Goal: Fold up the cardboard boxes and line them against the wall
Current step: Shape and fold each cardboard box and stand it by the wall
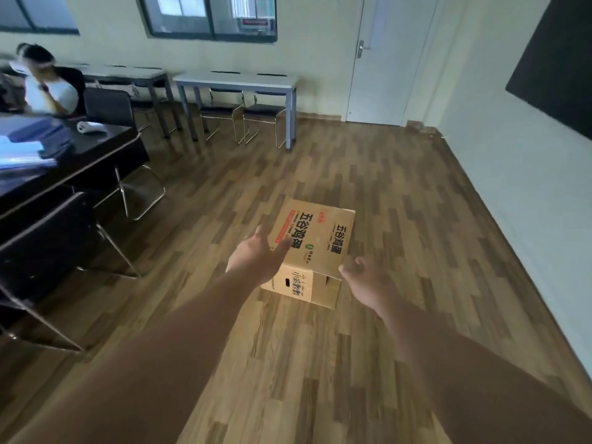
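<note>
A brown cardboard box (pixel 315 238) with black and red print stands on the wooden floor in the middle of the room, its top flaps shut. My left hand (pixel 256 256) reaches out over the box's near left corner, fingers spread, holding nothing. My right hand (pixel 368 277) hovers just right of the box's near right corner, fingers loosely curled and apart, empty. Whether either hand touches the box I cannot tell.
A dark desk (pixel 96 149) with blue folders and black chairs (pixel 54 238) stands at the left, a seated person (pixel 51 88) behind it. Grey tables (pixel 237 81) with chairs line the far wall. A white door (pixel 384 59) is far right; a pale wall (pixel 528 187) runs along the right.
</note>
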A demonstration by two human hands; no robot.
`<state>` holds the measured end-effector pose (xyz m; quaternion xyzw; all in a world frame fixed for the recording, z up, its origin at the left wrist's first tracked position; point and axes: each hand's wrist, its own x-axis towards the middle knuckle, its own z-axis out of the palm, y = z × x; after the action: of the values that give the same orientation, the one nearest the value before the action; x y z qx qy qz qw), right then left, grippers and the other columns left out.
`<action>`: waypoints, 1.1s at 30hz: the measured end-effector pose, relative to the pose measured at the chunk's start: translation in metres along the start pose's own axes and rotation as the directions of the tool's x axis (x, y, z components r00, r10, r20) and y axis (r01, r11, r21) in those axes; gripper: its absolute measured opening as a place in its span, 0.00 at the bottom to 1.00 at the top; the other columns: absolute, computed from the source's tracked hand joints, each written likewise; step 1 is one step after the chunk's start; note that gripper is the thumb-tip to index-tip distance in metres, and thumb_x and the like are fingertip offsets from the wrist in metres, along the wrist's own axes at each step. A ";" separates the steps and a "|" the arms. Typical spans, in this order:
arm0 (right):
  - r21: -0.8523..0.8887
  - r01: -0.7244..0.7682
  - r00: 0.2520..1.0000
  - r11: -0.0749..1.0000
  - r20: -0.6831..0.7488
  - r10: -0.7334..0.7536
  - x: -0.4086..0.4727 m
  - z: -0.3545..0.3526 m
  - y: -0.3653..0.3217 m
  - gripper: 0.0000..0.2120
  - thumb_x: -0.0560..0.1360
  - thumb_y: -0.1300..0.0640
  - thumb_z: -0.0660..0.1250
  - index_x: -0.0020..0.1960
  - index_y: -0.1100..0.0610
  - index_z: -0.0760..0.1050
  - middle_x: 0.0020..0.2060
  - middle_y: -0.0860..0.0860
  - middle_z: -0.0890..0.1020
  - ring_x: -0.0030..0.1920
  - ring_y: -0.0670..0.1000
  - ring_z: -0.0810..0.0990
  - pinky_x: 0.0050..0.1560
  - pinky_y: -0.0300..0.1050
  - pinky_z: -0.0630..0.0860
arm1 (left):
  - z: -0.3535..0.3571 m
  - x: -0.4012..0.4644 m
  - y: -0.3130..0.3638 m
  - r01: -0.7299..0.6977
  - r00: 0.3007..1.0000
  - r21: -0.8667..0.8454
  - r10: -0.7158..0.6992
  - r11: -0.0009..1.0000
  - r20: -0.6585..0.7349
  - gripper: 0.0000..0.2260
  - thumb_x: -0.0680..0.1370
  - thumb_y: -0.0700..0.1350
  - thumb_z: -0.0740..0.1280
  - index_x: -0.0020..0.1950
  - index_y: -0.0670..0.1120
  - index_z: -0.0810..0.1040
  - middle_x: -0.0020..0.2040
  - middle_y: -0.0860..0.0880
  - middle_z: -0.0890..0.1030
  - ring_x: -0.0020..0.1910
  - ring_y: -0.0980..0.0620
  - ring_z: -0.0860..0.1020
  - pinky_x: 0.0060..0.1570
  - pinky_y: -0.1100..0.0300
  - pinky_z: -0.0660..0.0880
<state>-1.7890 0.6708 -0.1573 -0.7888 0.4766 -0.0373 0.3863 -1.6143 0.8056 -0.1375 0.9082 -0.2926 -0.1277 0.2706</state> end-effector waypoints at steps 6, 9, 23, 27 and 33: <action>0.053 -0.078 0.997 0.996 -0.001 0.078 0.154 -0.020 -0.015 0.27 0.83 0.42 0.59 0.78 0.53 0.61 0.74 0.53 0.69 0.71 0.58 0.70 0.66 0.55 0.69 | 0.050 0.170 0.041 -0.087 0.993 -0.003 0.087 0.996 0.083 0.29 0.82 0.65 0.58 0.79 0.52 0.61 0.66 0.44 0.78 0.48 0.49 0.77 0.42 0.53 0.77; 0.058 -0.115 0.993 0.992 0.000 0.116 0.252 -0.025 -0.004 0.29 0.83 0.42 0.59 0.79 0.53 0.60 0.75 0.52 0.68 0.73 0.58 0.69 0.68 0.57 0.68 | 0.099 0.261 0.059 -0.108 0.987 0.007 0.107 0.994 0.122 0.29 0.81 0.66 0.56 0.77 0.53 0.62 0.64 0.46 0.79 0.52 0.45 0.81 0.47 0.45 0.82; 0.153 -0.414 0.904 0.897 0.189 0.385 0.667 0.111 0.131 0.30 0.83 0.42 0.58 0.80 0.53 0.58 0.74 0.53 0.70 0.50 0.49 0.78 0.55 0.49 0.78 | 0.408 0.614 0.034 0.049 0.965 0.052 -0.061 0.997 0.256 0.32 0.82 0.64 0.58 0.82 0.57 0.50 0.79 0.44 0.64 0.71 0.37 0.71 0.64 0.40 0.73; 0.178 -0.548 0.833 0.817 0.204 0.514 0.747 0.188 0.192 0.25 0.84 0.46 0.58 0.76 0.58 0.66 0.66 0.56 0.76 0.60 0.56 0.79 0.61 0.52 0.76 | 0.519 0.684 -0.029 0.051 0.947 0.076 -0.073 0.996 0.314 0.32 0.82 0.64 0.58 0.83 0.57 0.51 0.81 0.45 0.60 0.76 0.38 0.66 0.70 0.38 0.68; 0.353 -0.725 0.685 0.592 0.277 0.673 0.812 0.275 0.254 0.27 0.84 0.50 0.61 0.77 0.63 0.61 0.71 0.59 0.71 0.70 0.60 0.71 0.65 0.50 0.70 | 0.612 0.730 -0.110 0.110 0.896 0.068 -0.129 0.992 0.426 0.32 0.83 0.62 0.57 0.83 0.52 0.52 0.79 0.44 0.64 0.74 0.41 0.68 0.68 0.46 0.67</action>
<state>-1.4142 0.1325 -0.7645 -0.4309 0.7036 0.0570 0.5621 -1.2215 0.1870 -0.7562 0.8795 -0.2914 -0.3347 0.1719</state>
